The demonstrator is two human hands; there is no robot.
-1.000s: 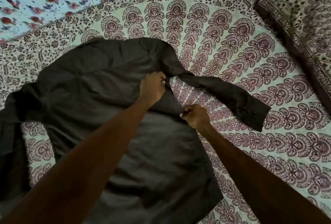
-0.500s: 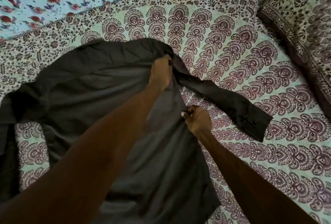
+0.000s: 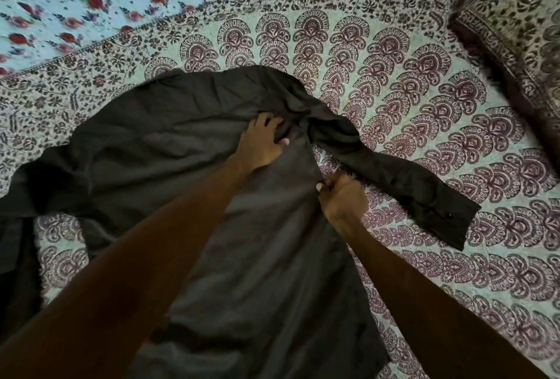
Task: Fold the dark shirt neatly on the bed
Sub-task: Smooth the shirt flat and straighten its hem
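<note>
Your dark shirt (image 3: 257,257) lies unfolded and creased on the patterned bedspread (image 3: 454,272), its hem nearest you. Your right hand (image 3: 342,201) pinches the shirt's side edge between thumb and curled fingers. Farther up, your left hand (image 3: 260,143) digs curled fingers into bunched cloth where the sleeve (image 3: 394,178) (cuff buttoned) trails rightward.

The left forearm (image 3: 157,257) and the right forearm (image 3: 424,290) are both bare, uncovered down to the view's lower edge. The left hand (image 3: 260,148) and right hand (image 3: 344,201) are bare as well, with short trimmed nails showing on the thumbs.
</note>
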